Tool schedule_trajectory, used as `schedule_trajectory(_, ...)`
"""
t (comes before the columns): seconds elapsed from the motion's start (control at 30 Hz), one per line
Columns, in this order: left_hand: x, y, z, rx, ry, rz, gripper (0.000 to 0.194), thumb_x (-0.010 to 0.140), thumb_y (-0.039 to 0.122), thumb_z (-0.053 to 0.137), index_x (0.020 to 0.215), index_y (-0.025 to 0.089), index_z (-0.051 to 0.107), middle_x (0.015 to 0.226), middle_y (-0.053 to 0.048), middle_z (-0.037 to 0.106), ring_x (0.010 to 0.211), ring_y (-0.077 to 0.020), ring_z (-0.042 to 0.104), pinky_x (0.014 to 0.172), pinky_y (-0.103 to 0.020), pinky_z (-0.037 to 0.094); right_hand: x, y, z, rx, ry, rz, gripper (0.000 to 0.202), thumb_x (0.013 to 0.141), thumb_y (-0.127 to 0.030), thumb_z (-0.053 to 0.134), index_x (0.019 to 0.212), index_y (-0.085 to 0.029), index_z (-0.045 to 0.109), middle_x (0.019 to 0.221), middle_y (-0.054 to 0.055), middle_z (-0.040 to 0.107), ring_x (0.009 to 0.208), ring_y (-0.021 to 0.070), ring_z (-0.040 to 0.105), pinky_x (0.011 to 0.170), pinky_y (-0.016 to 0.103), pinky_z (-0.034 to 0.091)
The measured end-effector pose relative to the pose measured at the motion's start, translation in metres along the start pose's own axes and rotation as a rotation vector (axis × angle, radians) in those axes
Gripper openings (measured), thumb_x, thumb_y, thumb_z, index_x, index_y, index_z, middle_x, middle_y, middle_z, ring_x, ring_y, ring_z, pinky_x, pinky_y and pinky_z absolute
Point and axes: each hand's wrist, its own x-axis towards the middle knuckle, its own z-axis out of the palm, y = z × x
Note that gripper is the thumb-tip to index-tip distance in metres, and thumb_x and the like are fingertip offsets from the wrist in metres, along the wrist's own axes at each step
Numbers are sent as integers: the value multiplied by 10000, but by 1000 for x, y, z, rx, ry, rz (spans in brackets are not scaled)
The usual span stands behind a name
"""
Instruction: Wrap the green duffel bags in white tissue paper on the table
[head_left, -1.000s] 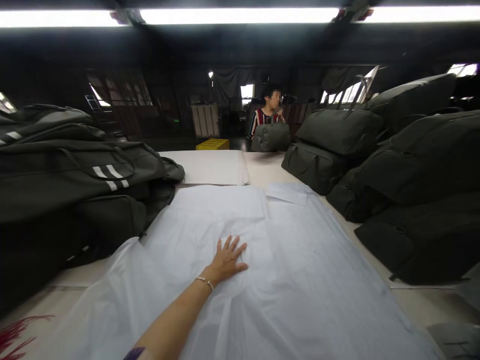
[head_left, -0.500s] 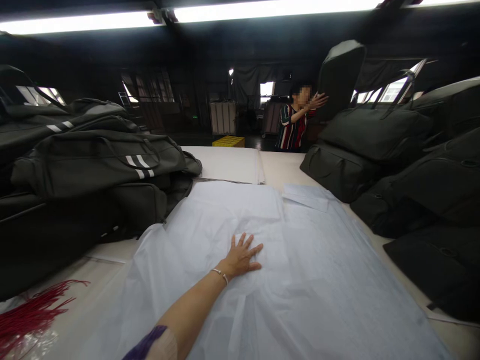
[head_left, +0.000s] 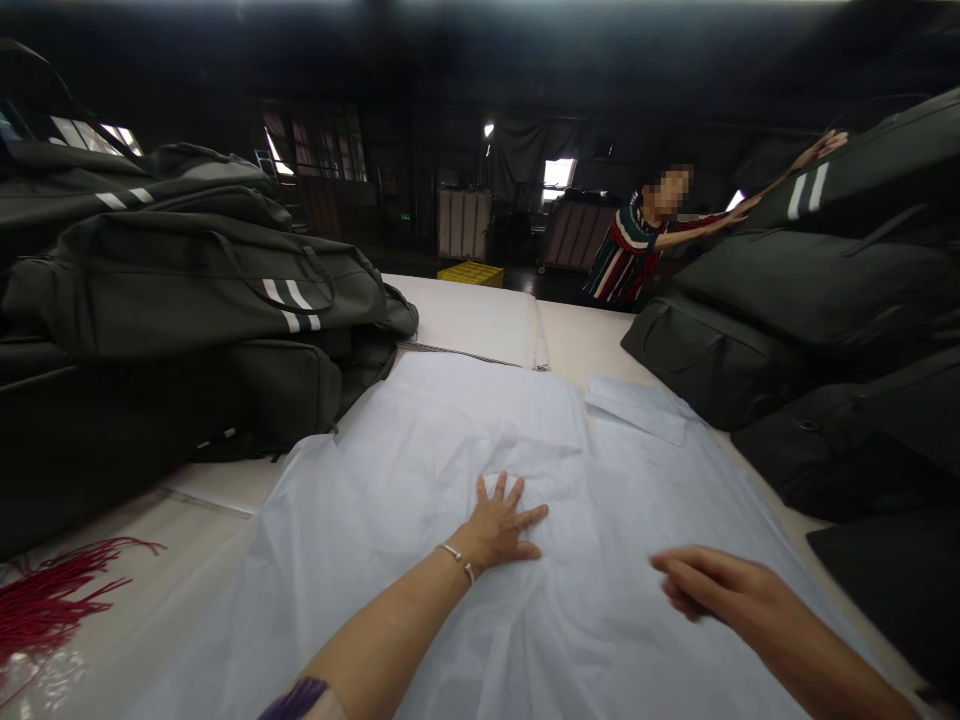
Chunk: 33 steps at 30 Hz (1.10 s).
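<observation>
My left hand (head_left: pixel 502 530) lies flat with fingers spread on a stack of thin, whitish plastic sheets or bags (head_left: pixel 420 410), creasing the top layer. A bracelet circles that wrist. To its right, my right hand (head_left: pixel 709 585) is over the sheets with its fingers curled together. It is slightly blurred, and whatever its fingers may hold is hidden. Beyond the hands, a folded piece of the same pale sheet (head_left: pixel 637 408) lies on the right part of the stack.
Dark bags with white stripes (head_left: pixel 225 290) are piled on the left; more dark bags (head_left: pixel 817 275) are heaped on the right. Red strings (head_left: pixel 60 595) lie at lower left. White sheets (head_left: pixel 472 320) lie farther back. Behind the table, a person (head_left: pixel 630 245) reaches onto the right pile.
My right hand has come into view from the lower right. The other person has set the raised dark bag down on the right pile. My left hand stays on the sheets.
</observation>
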Motion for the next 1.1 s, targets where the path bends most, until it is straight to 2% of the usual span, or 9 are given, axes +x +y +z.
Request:
schedule_trajectory(0.07, 0, 0, 0, -13, 0, -10, 724, 848, 742, 464, 1481, 437, 287, 1609, -115, 170, 1444, -481, 94, 1039, -788, 75, 41, -31, 35, 74, -182, -31, 323, 795, -507, 627, 740, -196, 689, 732, 36, 666, 691, 165, 595, 636, 256, 485)
schedule_trajectory(0.13, 1, 1, 0, -29, -15, -21, 731, 844, 739, 479, 1481, 437, 287, 1610, -112, 165, 1447, -479, 83, 1041, -789, 70, 81, -50, 67, 63, -231, 10, 256, 779, -425, 621, 704, -183, 656, 697, 18, 647, 646, 128, 568, 578, 221, 443)
schedule_trajectory(0.2, 2, 2, 0, -46, -17, -26, 738, 836, 740, 492, 1479, 434, 295, 1611, -112, 158, 1450, -476, 69, 1045, -788, 60, 113, -54, 88, 19, -237, 73, 228, 762, -380, 623, 680, -168, 635, 640, 9, 622, 583, 109, 536, 511, 203, 395)
schedule_trajectory(0.27, 2, 2, 0, -63, -10, -30, 746, 829, 741, 504, 1476, 423, 311, 1611, -117, 151, 1452, -473, 54, 1052, -785, 46, 133, -47, 97, -28, -244, 125, 231, 765, -362, 624, 658, -157, 623, 596, 7, 603, 537, 100, 511, 469, 196, 356)
schedule_trajectory(0.37, 3, 2, 2, -73, 3, -31, 740, 833, 729, 512, 1474, 404, 333, 1608, -121, 161, 1453, -469, 54, 1061, -780, 37, 146, -35, 98, -86, -259, 184, 243, 786, -356, 617, 648, -156, 606, 580, 0, 594, 512, 88, 497, 453, 188, 333)
schedule_trajectory(0.53, 5, 2, 7, -74, 33, -22, 743, 826, 740, 510, 1471, 418, 331, 1603, -116, 183, 1449, -480, 64, 1046, -796, 33, 155, -31, 102, -174, -269, 237, 250, 811, -369, 606, 657, -172, 596, 603, -7, 615, 518, 84, 513, 463, 181, 345)
schedule_trajectory(0.73, 7, 2, 9, -60, 17, -29, 761, 823, 741, 513, 1480, 413, 312, 1603, -122, 180, 1450, -479, 55, 1044, -801, 40, 170, -21, 115, -434, -253, 349, 303, 731, -263, 668, 473, -175, 536, 410, -4, 513, 362, 103, 421, 385, 232, 292)
schedule_trajectory(0.97, 4, 3, 1, -80, -10, -40, 753, 825, 704, 557, 1477, 410, 321, 1606, -131, 157, 1456, -465, 34, 1060, -788, 28, 181, -29, 115, -617, -325, 385, 323, 754, -274, 710, 487, -163, 566, 506, 59, 608, 438, 145, 549, 447, 253, 402)
schedule_trajectory(1.1, 4, 3, 4, -78, 11, -32, 754, 825, 708, 552, 1478, 418, 311, 1608, -111, 166, 1455, -467, 38, 1058, -792, 37, 185, -31, 112, -766, -288, 337, 358, 711, -406, 778, 516, -162, 603, 486, 88, 599, 545, 223, 631, 526, 294, 443)
